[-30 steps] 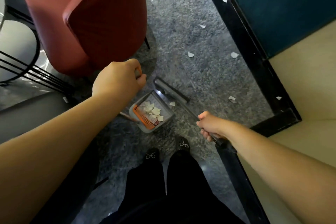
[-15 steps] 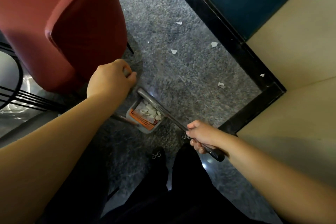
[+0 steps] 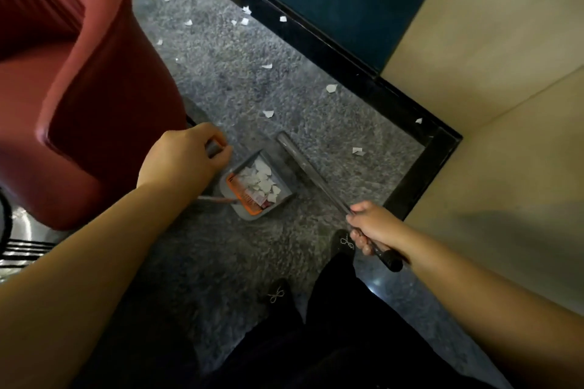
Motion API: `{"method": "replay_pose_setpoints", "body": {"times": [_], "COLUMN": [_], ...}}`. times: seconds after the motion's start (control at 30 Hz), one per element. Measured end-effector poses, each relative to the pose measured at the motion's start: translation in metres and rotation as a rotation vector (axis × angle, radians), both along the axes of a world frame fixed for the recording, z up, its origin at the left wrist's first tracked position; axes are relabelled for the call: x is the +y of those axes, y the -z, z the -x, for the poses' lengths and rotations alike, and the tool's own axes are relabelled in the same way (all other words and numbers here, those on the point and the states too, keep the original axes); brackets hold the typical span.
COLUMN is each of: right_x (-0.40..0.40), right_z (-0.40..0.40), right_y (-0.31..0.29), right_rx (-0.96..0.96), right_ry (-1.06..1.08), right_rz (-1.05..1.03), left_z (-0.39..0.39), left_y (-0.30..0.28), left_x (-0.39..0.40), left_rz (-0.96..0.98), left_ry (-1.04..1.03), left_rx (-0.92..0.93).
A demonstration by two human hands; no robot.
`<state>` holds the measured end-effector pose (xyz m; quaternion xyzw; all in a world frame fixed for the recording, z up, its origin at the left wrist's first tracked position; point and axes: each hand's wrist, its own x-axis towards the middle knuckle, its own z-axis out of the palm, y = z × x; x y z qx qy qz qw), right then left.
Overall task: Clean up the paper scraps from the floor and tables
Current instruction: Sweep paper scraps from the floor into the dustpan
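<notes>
My right grip clamped the broom, its axis pointing up-left; left grip clamped the dustpan handle. The broom head had moved right of the dustpan.

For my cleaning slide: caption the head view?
Left hand holds dustpan of paper scraps; right hand grips broom.

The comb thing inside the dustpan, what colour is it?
Orange, seen in the head view: comb in the grey dustpan.

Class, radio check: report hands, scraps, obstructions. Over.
Left hand grips dustpan handle; right hand grips broom. Dustpan holds scraps; more on carpet. Red chair close left.
</notes>
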<state>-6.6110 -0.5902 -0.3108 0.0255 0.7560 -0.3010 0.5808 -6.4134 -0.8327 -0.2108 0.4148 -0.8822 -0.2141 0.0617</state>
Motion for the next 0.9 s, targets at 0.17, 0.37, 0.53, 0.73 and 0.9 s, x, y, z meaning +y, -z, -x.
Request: {"method": "replay_pose_setpoints", "body": {"times": [0.17, 0.37, 0.53, 0.73, 0.9], "right_x": [0.01, 0.029, 0.036, 0.039, 0.026], "right_z": [0.054, 0.134, 0.212, 0.293, 0.337], "right_y": [0.013, 0.016, 0.021, 0.034, 0.038], "right_rx": [-0.017, 0.061, 0.017, 0.03, 0.032], "right_ry": [0.151, 0.243, 0.302, 0.295, 0.196], "right_rz": [0.033, 0.008, -0.021, -0.045, -0.088], "left_z": [0.053, 0.151, 0.25, 0.359, 0.415], "left_y": [0.0, 0.013, 0.025, 0.029, 0.031], "left_x": [-0.006, 0.001, 0.006, 0.009, 0.004], "left_rz": [0.047, 0.079, 0.032, 0.031, 0.069], "left_ry": [0.139, 0.215, 0.28, 0.359, 0.393], "left_rx": [-0.004, -0.009, -0.034, -0.145, -0.255]}}
